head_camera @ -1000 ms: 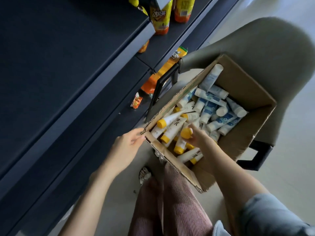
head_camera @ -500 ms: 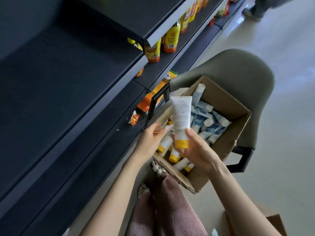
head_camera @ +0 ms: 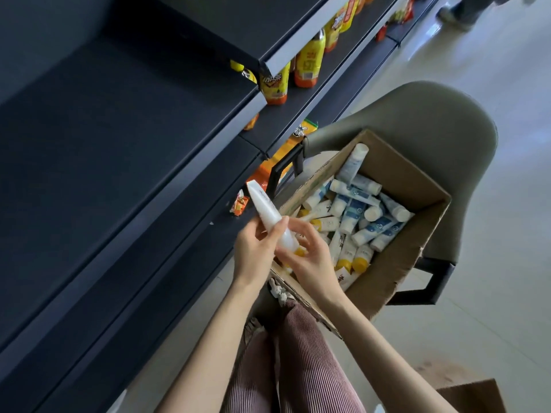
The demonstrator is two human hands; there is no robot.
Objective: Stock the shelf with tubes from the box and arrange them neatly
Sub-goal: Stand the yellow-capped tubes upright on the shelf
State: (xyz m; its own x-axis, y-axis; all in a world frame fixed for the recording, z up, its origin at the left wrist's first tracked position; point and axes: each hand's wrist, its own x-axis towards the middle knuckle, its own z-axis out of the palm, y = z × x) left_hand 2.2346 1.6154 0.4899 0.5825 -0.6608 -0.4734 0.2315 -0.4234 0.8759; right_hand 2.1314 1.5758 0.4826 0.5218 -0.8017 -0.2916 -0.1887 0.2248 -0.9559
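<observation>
The white tube (head_camera: 266, 208) is in the air over the near-left corner of the cardboard box (head_camera: 417, 251), held by both hands. Its long axis runs from the yellow cap (head_camera: 300, 251), low and near, up to the flat end, which points far-left toward the dark shelf (head_camera: 125, 138). The left hand (head_camera: 253, 248) wraps the lower body, thumb across it. The right hand (head_camera: 313, 257) curls its fingers round the cap end. The left hand is nearer the shelf, so I judge it should carry the tube there
</observation>
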